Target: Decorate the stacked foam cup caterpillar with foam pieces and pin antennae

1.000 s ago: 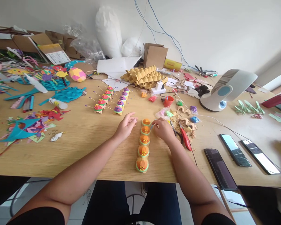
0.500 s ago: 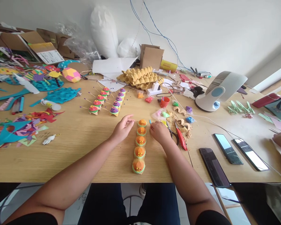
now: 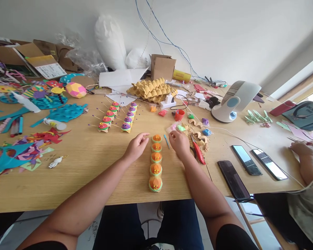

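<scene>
A row of several orange-topped egg-carton cups with green rims and small yellow and red details lies lengthwise on the table in front of me. Left of its far end, my left hand rests with fingers loosely stretched and nothing seen in them. To the right of the row lies a small blue stick-like tool. Just beyond it, my right hand has its fingers curled together; what they hold, if anything, is hidden. Farther back stand a red-topped cup row and a purple-topped cup row, stuck with purple-tipped sticks.
Red-handled cutters, wood shavings, bagged clay and a red cup lie beyond my right hand. Phones and a fan are at right, where another person's hands show. Paper scraps cover the left.
My right hand has shifted slightly right, off the blue tool, which now lies in full view on the table. My left hand has barely moved. The camera view has turned slightly.
</scene>
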`<state>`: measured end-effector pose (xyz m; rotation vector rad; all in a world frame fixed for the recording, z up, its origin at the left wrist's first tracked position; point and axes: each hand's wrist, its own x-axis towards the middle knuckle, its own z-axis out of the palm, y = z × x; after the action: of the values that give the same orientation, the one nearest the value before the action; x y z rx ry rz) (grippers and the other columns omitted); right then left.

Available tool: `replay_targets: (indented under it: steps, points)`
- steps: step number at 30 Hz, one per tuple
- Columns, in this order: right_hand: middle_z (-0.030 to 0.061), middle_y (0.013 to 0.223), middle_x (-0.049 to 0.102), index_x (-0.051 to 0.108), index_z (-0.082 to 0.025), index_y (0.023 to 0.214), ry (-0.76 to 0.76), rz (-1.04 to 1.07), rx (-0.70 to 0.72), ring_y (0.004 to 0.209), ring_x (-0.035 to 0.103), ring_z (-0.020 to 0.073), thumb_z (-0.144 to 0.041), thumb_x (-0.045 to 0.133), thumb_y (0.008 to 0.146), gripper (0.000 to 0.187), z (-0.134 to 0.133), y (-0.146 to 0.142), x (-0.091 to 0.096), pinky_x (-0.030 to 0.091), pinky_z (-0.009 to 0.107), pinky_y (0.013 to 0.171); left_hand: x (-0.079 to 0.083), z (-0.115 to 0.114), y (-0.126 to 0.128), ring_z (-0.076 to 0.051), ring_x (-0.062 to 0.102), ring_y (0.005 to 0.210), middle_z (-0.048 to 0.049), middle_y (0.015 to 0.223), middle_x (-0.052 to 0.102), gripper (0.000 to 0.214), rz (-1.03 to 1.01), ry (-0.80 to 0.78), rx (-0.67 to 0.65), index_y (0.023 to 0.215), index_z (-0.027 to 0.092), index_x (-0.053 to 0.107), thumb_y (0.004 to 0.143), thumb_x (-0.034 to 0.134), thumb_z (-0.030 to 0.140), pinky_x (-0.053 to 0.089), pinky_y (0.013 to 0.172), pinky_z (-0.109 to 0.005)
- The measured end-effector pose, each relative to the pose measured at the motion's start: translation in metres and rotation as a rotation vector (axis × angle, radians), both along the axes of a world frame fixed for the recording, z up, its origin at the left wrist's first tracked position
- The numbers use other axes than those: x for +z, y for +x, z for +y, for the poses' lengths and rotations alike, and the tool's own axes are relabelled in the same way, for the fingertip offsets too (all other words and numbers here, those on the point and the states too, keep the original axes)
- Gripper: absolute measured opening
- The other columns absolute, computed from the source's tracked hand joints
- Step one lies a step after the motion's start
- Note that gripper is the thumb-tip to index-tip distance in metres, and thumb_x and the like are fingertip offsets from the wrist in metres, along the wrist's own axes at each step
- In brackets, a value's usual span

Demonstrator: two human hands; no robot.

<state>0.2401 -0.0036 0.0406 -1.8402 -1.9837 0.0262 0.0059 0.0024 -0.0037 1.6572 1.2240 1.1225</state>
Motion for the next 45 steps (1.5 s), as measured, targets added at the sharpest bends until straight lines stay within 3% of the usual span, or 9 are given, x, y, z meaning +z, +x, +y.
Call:
replay_targets:
  steps: [7,11,17,22,28,33,38,42,45]
  points:
    - [0.0093,0.1,0.07,0.072,-0.02,0.096,0.022,-0.037,-0.092,0.092,0.061,0.0223,-0.03,0.049,0.093,0.026,0.018,0.021,0.031,0.042,0.031,0.076,0.003,-0.002,0.0,-0.015,0.043,0.057,0.0036,0.06,0.05,0.031,-0.002,0.032,-0.002,0.11,0.022,0.07,0.09,0.058,0.042,0.033,0.06,-0.027]
    - [0.0139,0.11,0.07,0.074,-0.019,0.099,-0.129,-0.2,-0.137,0.106,0.06,0.0271,-0.037,0.05,0.095,0.03,0.048,0.021,0.041,0.045,0.035,0.086,0.004,-0.003,0.0,-0.014,0.043,0.057,0.0041,0.059,0.047,0.03,0.065,0.053,0.005,0.11,0.022,0.069,0.092,0.053,0.041,0.032,0.058,-0.026]
    - [0.0236,0.133,0.061,0.066,-0.01,0.124,-0.382,-0.324,-0.277,0.127,0.052,0.036,-0.051,0.055,0.092,0.054,0.095,-0.001,0.034,0.043,0.046,0.101,0.004,-0.002,0.002,-0.013,0.045,0.057,0.0045,0.061,0.049,0.029,0.162,0.065,0.003,0.11,0.023,0.068,0.095,0.049,0.04,0.034,0.058,-0.025]
    - [0.026,0.129,0.063,0.064,-0.008,0.128,-0.44,-0.29,-0.362,0.123,0.058,0.0351,-0.033,0.057,0.091,0.045,0.109,-0.009,0.02,0.046,0.046,0.099,0.004,-0.002,0.002,-0.012,0.046,0.056,0.0051,0.059,0.048,0.028,0.182,0.06,0.011,0.109,0.024,0.067,0.095,0.049,0.04,0.033,0.057,-0.025]
    - [0.0252,0.123,0.065,0.067,-0.008,0.123,-0.407,-0.261,-0.334,0.12,0.06,0.0344,-0.018,0.054,0.088,0.039,0.105,-0.004,0.012,0.049,0.042,0.094,0.006,-0.003,0.004,-0.013,0.049,0.058,0.0041,0.062,0.054,0.028,0.2,0.052,0.011,0.11,0.023,0.068,0.094,0.05,0.038,0.033,0.057,-0.025]
    - [0.0203,0.119,0.066,0.069,-0.014,0.107,-0.212,-0.2,-0.27,0.114,0.06,0.0306,-0.026,0.038,0.098,0.034,0.091,0.009,0.022,0.046,0.042,0.094,0.006,-0.003,0.004,-0.013,0.049,0.058,0.0041,0.062,0.055,0.027,0.189,0.057,0.014,0.11,0.024,0.068,0.095,0.05,0.038,0.034,0.057,-0.025]
    - [0.0083,0.091,0.065,0.058,-0.02,0.076,0.272,0.464,-0.07,0.089,0.059,0.0211,-0.038,0.052,0.093,0.026,0.065,0.016,0.03,0.049,0.035,0.084,0.006,-0.003,0.005,-0.013,0.047,0.056,0.0045,0.059,0.051,0.027,0.189,0.077,0.034,0.11,0.023,0.068,0.095,0.05,0.037,0.032,0.055,-0.025]
    - [0.0011,0.084,0.067,0.056,-0.023,0.083,0.062,1.338,0.045,0.075,0.063,0.0143,-0.046,0.062,0.087,0.024,0.028,-0.001,0.017,0.051,0.026,0.068,0.004,-0.003,0.005,-0.013,0.048,0.057,0.0047,0.06,0.049,0.027,0.16,0.082,0.028,0.111,0.022,0.068,0.094,0.052,0.036,0.034,0.056,-0.025]
    - [0.0009,0.093,0.072,0.058,-0.023,0.088,-0.118,1.72,0.068,0.071,0.065,0.0118,-0.039,0.077,0.075,0.028,0.004,-0.017,0.0,0.051,0.023,0.062,0.003,-0.004,0.005,-0.012,0.047,0.057,0.0049,0.06,0.049,0.026,0.131,0.11,0.019,0.113,0.023,0.067,0.095,0.053,0.035,0.035,0.057,-0.025]
